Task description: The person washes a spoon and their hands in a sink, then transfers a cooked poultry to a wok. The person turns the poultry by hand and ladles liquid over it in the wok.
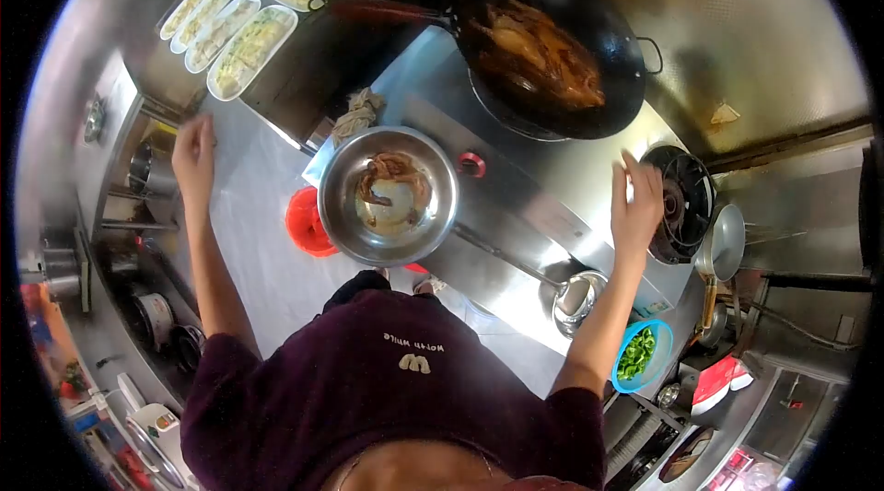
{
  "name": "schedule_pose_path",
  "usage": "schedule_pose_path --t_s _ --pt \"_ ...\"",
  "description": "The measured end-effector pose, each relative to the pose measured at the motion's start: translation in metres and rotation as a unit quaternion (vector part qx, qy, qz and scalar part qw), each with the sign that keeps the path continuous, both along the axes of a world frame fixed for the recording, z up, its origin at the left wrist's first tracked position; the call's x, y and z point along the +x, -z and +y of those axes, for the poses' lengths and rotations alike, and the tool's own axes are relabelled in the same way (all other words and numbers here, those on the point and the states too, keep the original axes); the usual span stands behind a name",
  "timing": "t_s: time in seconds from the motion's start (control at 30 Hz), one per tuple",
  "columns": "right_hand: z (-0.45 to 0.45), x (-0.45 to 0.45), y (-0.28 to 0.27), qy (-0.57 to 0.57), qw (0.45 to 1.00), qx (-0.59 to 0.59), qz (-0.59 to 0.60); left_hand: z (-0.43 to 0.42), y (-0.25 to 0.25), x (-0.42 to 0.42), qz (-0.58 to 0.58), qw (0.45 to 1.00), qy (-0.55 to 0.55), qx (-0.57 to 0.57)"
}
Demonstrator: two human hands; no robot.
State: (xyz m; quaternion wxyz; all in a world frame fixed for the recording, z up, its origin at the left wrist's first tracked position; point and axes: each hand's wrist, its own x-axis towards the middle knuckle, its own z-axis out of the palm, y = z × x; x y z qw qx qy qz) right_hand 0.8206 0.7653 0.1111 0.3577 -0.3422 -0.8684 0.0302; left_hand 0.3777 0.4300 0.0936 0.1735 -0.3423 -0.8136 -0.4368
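Note:
My left hand (pixel 195 157) is raised at the left, above the grey floor, touching nothing; its fingers are curled together and I cannot make out anything in them. My right hand (pixel 637 201) hovers between the counter and a black gas burner (pixel 683 205), fingers apart and holding nothing. Behind it, a black wok (pixel 622 76) with a long handle holds browned, glazed poultry (pixel 543 53). A steel bowl (pixel 336 196) with brown remains inside sits at the counter's near left. A ladle (pixel 506 258) leans with its head in a small steel pot (pixel 594 302).
Several white oval plates of food (pixel 249 53) stand at the upper left. A cloth (pixel 357 115) lies behind the bowl, near a roll of red tape (pixel 471 165). A blue basket of chopped green peppers (pixel 640 357) and a pan (pixel 726 242) are at the right.

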Motion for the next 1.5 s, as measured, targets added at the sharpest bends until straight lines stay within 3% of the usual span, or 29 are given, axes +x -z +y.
schedule_pose_path --t_s 0.03,0.1,0.23,0.4,0.47,0.67,0.77,0.8,0.9,0.97,1.03,1.1,1.17,1.23,1.3,1.43,1.5 --pt "0.008 -0.024 -0.009 -0.022 1.0 -0.013 -0.012 -0.023 0.021 -0.005 -0.036 0.999 -0.004 0.032" --pt "0.029 -0.074 -0.025 -0.092 0.995 0.016 -0.039 -0.06 0.047 -0.002 -0.059 0.993 -0.097 -0.023" --pt "0.108 -0.162 -0.018 -0.115 0.985 0.069 -0.11 -0.103 0.074 0.003 -0.04 0.982 -0.156 -0.097" --pt "0.188 -0.241 0.002 -0.073 0.956 -0.033 -0.282 -0.14 0.102 -0.002 -0.05 0.981 -0.16 -0.101" --pt "0.207 -0.267 0.015 -0.071 0.916 -0.031 -0.394 -0.151 0.105 0.002 -0.059 0.974 -0.177 -0.132" --pt "0.243 -0.318 0.054 -0.058 0.843 0.035 -0.534 -0.169 0.115 0.018 -0.101 0.961 -0.204 -0.157" --pt "0.256 -0.297 0.057 -0.059 0.827 0.105 -0.549 -0.17 0.109 0.017 -0.089 0.953 -0.219 -0.191" --pt "0.256 -0.288 0.05 -0.024 0.799 0.098 -0.593 -0.17 0.106 0.016 -0.085 0.951 -0.222 -0.196" --pt "0.257 -0.256 0.024 0.049 0.867 -0.033 -0.495 -0.165 0.099 0.008 -0.062 0.956 -0.212 -0.193" --pt "0.274 -0.229 0.01 0.059 0.916 0.027 -0.395 -0.152 0.089 0.003 -0.053 0.961 -0.209 -0.175" --pt "0.265 -0.189 -0.019 -0.118 0.977 0.101 -0.146 -0.137 0.086 -0.002 -0.058 0.962 -0.198 -0.181" --pt "0.217 -0.158 -0.065 0.041 0.966 0.134 -0.217 -0.126 0.095 -0.011 -0.053 0.969 -0.175 -0.165" --pt "0.212 -0.115 -0.07 -0.009 0.988 0.143 -0.06 -0.104 0.093 -0.01 -0.044 0.97 -0.158 -0.18" --pt "0.172 -0.077 -0.08 0.015 0.994 0.088 -0.071 -0.087 0.095 -0.01 -0.047 0.97 -0.147 -0.185" --pt "0.145 -0.043 -0.063 0.002 0.996 0.089 -0.007 -0.071 0.086 -0.002 -0.043 0.974 -0.129 -0.184" --pt "0.067 -0.008 -0.034 0.072 0.993 -0.095 0.015 -0.051 0.077 0.005 -0.045 0.977 -0.105 -0.18" --pt "0.047 0.012 -0.008 0.082 0.992 -0.084 0.036 -0.038 0.065 0.005 -0.019 0.98 -0.084 -0.181"
